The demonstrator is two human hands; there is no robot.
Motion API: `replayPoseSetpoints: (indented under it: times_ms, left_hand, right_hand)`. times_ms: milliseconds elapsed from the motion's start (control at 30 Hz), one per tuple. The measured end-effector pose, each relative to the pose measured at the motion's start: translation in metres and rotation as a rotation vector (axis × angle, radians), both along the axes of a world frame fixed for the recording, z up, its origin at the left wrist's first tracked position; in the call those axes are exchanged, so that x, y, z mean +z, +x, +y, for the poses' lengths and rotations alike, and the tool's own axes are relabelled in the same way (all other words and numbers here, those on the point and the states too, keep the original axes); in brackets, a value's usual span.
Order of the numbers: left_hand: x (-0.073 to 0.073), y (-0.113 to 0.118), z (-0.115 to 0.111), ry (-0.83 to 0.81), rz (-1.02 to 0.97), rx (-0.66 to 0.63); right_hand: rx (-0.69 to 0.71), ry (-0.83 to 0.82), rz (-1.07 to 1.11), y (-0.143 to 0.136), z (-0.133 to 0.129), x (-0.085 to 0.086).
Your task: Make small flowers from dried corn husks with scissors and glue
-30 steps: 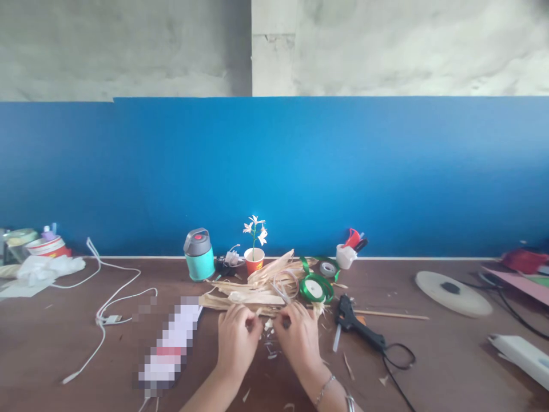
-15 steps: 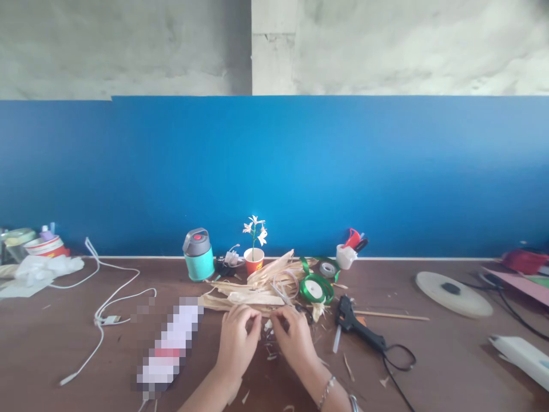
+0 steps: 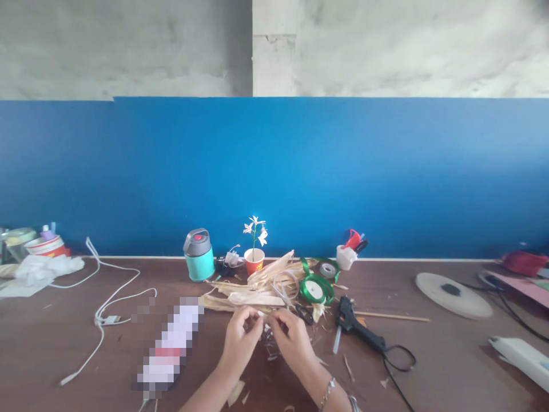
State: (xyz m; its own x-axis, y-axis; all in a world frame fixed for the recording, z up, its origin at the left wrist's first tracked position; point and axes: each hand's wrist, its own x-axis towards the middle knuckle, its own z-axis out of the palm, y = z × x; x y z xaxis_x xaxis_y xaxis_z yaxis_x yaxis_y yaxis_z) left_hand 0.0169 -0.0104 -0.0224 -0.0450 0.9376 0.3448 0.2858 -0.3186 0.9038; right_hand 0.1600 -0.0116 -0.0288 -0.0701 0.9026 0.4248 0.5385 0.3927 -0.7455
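Note:
Both hands are close together over the front middle of the table, thumbs and fingertips pinched. My left hand (image 3: 242,337) and my right hand (image 3: 291,337) nearly meet at a tiny pale bit, too small to name. Just behind them lies a heap of dry corn husks (image 3: 257,294). Beyond the husks a red paper cup (image 3: 254,264) holds a stem with white flowers (image 3: 257,229). A spool of green ribbon (image 3: 315,290) lies right of the husks, near a loose pale flower (image 3: 318,312). Small dark and white scraps (image 3: 270,346) lie beneath my fingers.
A black glue gun (image 3: 358,326) with its cord and a thin wooden stick (image 3: 394,316) lie to the right. Left are a turquoise flask (image 3: 199,263), a pixelated long object (image 3: 171,346) and white cables (image 3: 100,315). A round pale disc (image 3: 454,294) sits far right.
Both hands have drawn slightly nearer to me and my left fingertips have shifted right, closing the gap. A husk scrap beside my left forearm shows more now.

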Motion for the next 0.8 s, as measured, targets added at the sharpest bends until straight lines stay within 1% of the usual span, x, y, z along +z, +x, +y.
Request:
replayPoseSetpoints:
  times_ms: [67,100,133,200,267,367,500,667,800]
  left_hand:
    - [0.002,-0.001,0.000,-0.075,-0.061,-0.017]
    - [0.003,-0.001,0.000,-0.111,-0.094,-0.024]
    - [0.004,-0.002,0.001,-0.140,-0.128,-0.025]
    - [0.005,-0.002,0.001,-0.181,-0.188,-0.021]
    - [0.007,-0.003,0.001,-0.213,-0.244,-0.023]
    - [0.010,-0.003,0.000,-0.253,-0.298,-0.027]
    - [0.014,-0.005,-0.001,-0.257,-0.341,-0.012]
    - [0.013,-0.008,0.001,-0.246,-0.393,-0.014]
    - [0.011,-0.011,0.003,-0.249,-0.401,0.001]
  right_hand:
    - [-0.120,0.103,-0.146,0.008,0.003,-0.002]
    - [-0.214,0.146,-0.244,0.013,0.004,-0.002]
    - [-0.300,0.151,-0.350,0.017,0.005,-0.003]
    - [-0.426,0.089,-0.529,0.024,0.006,-0.005]
    - [-0.479,0.000,-0.644,0.027,0.005,-0.005]
    - [-0.500,-0.080,-0.717,0.027,0.004,-0.004]
    - [-0.478,-0.143,-0.720,0.025,0.003,0.000]
    - [-0.415,-0.145,-0.677,0.027,0.002,0.003]
    - [-0.433,-0.138,-0.667,0.025,-0.001,0.008]
